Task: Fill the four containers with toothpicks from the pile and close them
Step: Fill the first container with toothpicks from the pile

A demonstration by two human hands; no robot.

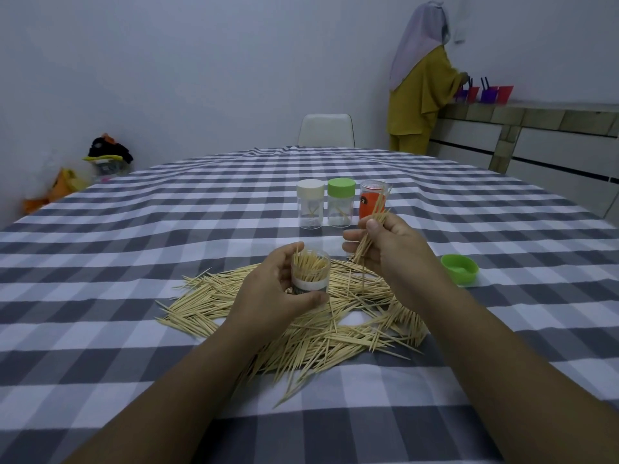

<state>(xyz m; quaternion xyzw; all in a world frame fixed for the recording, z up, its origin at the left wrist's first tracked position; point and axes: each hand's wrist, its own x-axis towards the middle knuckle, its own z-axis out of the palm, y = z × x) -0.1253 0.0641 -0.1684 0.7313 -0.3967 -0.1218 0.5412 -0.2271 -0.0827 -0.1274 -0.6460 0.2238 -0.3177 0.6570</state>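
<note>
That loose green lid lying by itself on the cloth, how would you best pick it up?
The green lid lies with its hollow side up, right of the pile. Come from above and pinch its raised rim, one finger inside and the thumb outside; the wall is thin and stands free all round.

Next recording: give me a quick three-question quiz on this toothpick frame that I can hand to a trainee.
1. True or false: the open container in the left hand already holds toothpicks.
2. What does the right hand grip?
A. a green lid
B. a bundle of toothpicks
C. the orange-labelled container
3. Which lid lies loose on the tablecloth, and on which side of the pile?

Key
1. True: toothpicks stand in it, tips above the rim.
2. B
3. The loose green lid, to the right of the pile; the white-lidded container and the green-lidded container behind stand capped.
</note>
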